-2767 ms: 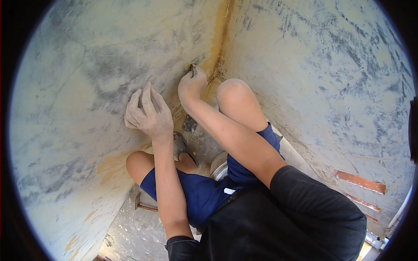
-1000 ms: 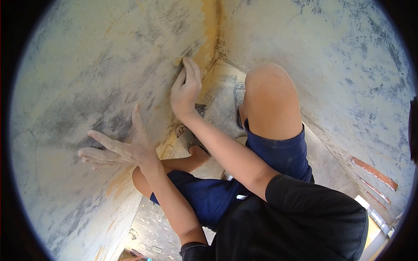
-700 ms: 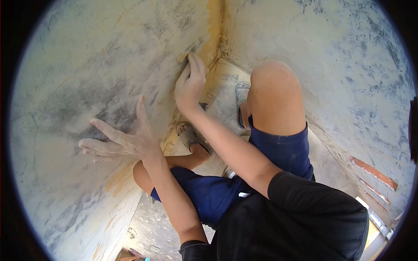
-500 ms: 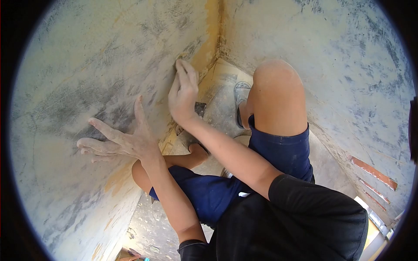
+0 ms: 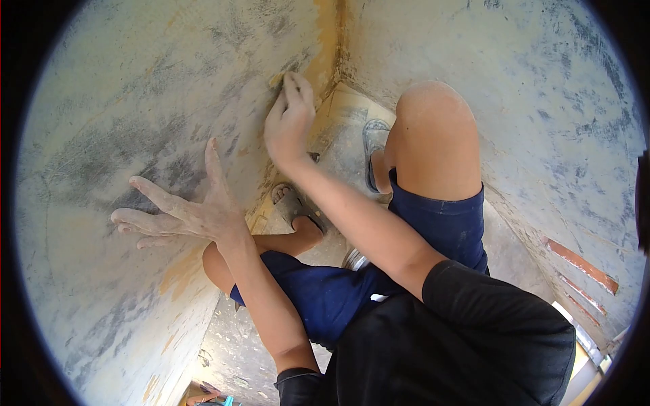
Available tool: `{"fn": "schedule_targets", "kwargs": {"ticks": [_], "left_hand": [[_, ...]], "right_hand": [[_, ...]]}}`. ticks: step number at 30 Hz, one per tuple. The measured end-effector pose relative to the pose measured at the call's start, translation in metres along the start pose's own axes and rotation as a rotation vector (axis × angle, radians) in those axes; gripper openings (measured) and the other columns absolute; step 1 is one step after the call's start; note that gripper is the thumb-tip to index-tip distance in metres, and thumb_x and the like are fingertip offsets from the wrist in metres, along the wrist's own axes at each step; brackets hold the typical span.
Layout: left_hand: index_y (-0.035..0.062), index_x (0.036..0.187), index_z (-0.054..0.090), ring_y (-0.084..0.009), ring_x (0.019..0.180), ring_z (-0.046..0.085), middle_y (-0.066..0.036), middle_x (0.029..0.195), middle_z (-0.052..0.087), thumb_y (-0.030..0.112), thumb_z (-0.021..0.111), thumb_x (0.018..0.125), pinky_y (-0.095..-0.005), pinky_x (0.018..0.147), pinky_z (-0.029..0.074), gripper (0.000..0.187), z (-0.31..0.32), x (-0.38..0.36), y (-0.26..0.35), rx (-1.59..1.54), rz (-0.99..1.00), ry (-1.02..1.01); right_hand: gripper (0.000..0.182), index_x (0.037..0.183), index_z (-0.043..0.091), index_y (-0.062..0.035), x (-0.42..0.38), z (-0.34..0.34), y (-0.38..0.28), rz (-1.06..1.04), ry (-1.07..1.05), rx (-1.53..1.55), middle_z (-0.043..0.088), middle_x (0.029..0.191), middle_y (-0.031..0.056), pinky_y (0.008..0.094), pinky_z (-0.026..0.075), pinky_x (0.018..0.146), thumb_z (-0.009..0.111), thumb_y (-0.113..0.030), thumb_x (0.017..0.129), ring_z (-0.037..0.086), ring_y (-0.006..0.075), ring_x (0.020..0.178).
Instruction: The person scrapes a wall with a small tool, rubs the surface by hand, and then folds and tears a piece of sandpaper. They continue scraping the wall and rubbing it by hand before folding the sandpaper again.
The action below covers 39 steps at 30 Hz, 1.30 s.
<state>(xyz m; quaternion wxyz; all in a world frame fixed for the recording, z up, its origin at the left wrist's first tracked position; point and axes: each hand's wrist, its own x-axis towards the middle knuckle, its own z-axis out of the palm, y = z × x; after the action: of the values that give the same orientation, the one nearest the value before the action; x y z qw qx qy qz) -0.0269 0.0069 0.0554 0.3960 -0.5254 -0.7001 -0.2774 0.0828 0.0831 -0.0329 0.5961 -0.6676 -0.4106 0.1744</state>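
The grey floor (image 5: pixel 233 345), speckled with pale flecks, opens toward seven o'clock. Worn sandals rest on it: one sandal (image 5: pixel 370 145) at one o'clock, the other sandal (image 5: pixel 295 205) toward nine. A small dark object (image 5: pixel 313 157) lies near twelve, partly hidden.

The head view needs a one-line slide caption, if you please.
Left hand spread, right hand bent, at a scuffed wall near a corner.

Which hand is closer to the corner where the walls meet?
Right. The right hand is up near the corner, by the wall on the picture's left; the left hand, fingers spread, is farther away along that wall.
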Motion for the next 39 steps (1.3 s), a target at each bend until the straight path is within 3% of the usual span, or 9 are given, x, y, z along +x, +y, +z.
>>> {"fn": "schedule_targets", "kwargs": {"ticks": [3,9,13,17,22,26,32,36,39], "left_hand": [[0.0155,0.153,0.043,-0.0429,0.153,0.008,-0.026,0.163,0.016,0.068,0.083,0.066,-0.0718,0.114,0.002,0.109,0.007,0.001,-0.001,0.001,0.055,0.052],[0.0152,0.151,0.045,-0.0435,0.153,0.007,-0.029,0.162,0.017,0.065,0.084,0.067,-0.0716,0.114,0.002,0.105,0.011,-0.004,0.014,-0.093,0.059,-0.010],[0.0156,0.151,0.045,-0.0435,0.153,0.005,-0.030,0.161,0.017,0.064,0.084,0.068,-0.0713,0.114,0.001,0.103,0.012,-0.004,0.020,-0.098,0.056,-0.032],[0.0172,0.152,0.045,-0.0433,0.153,0.003,-0.031,0.161,0.017,0.061,0.084,0.070,-0.0701,0.115,-0.003,0.100,0.007,-0.005,0.024,-0.115,0.029,-0.080],[0.0184,0.151,0.046,-0.0423,0.154,0.002,-0.030,0.161,0.017,0.059,0.083,0.073,-0.0693,0.114,-0.005,0.096,0.011,-0.008,0.030,-0.156,0.044,-0.067],[0.0181,0.151,0.047,-0.0405,0.154,0.001,-0.029,0.162,0.017,0.058,0.082,0.075,-0.0684,0.115,-0.006,0.092,0.011,-0.014,0.032,-0.183,0.067,-0.107],[0.0200,0.150,0.048,-0.0395,0.154,0.000,-0.028,0.162,0.017,0.057,0.081,0.075,-0.0678,0.115,-0.006,0.090,0.019,-0.013,0.030,-0.152,0.052,-0.152],[0.0219,0.152,0.046,-0.0391,0.154,-0.002,-0.028,0.163,0.015,0.057,0.080,0.078,-0.0680,0.115,-0.007,0.088,0.017,-0.012,0.033,-0.146,0.039,-0.162],[0.0220,0.152,0.045,-0.0389,0.154,-0.002,-0.027,0.163,0.015,0.057,0.078,0.079,-0.0683,0.115,-0.007,0.088,0.018,-0.012,0.034,-0.132,0.035,-0.168]], "right_hand": [[0.030,0.119,0.063,0.0113,-0.019,-0.004,-0.014,-0.109,-0.016,0.126,0.059,0.126,0.0257,0.0429,0.045,0.102,0.052,0.004,0.092,0.057,0.0406,0.117],[0.030,0.119,0.064,0.0101,-0.002,0.005,-0.001,0.008,0.032,0.071,0.060,0.125,0.0234,0.0422,0.045,0.102,0.053,0.006,0.091,0.058,0.0392,0.117],[0.030,0.118,0.064,0.0101,-0.018,-0.004,-0.009,-0.133,-0.016,0.116,0.060,0.125,0.0237,0.0430,0.045,0.102,0.053,0.006,0.090,0.057,0.0401,0.116],[0.031,0.117,0.064,0.0101,-0.006,0.001,0.000,-0.049,0.013,0.091,0.061,0.124,0.0231,0.0434,0.045,0.102,0.054,0.008,0.088,0.058,0.0401,0.116],[0.031,0.118,0.063,0.0118,-0.021,-0.004,-0.009,-0.141,-0.037,0.152,0.060,0.125,0.0276,0.0436,0.044,0.104,0.051,0.005,0.090,0.057,0.0421,0.118],[0.032,0.119,0.063,0.0116,0.004,0.002,0.003,0.036,0.029,0.074,0.059,0.126,0.0285,0.0432,0.045,0.104,0.051,0.006,0.090,0.057,0.0419,0.119],[0.031,0.118,0.064,0.0103,-0.019,-0.001,-0.008,-0.150,-0.004,0.121,0.060,0.127,0.0269,0.0435,0.047,0.102,0.053,0.006,0.089,0.058,0.0416,0.118],[0.031,0.117,0.064,0.0101,0.008,0.000,0.004,0.041,0.002,0.048,0.060,0.126,0.0268,0.0432,0.047,0.101,0.053,0.008,0.089,0.059,0.0414,0.117],[0.030,0.117,0.064,0.0104,-0.015,-0.003,-0.012,-0.095,-0.012,0.097,0.060,0.126,0.0271,0.0437,0.047,0.101,0.053,0.006,0.089,0.059,0.0413,0.117]]}}
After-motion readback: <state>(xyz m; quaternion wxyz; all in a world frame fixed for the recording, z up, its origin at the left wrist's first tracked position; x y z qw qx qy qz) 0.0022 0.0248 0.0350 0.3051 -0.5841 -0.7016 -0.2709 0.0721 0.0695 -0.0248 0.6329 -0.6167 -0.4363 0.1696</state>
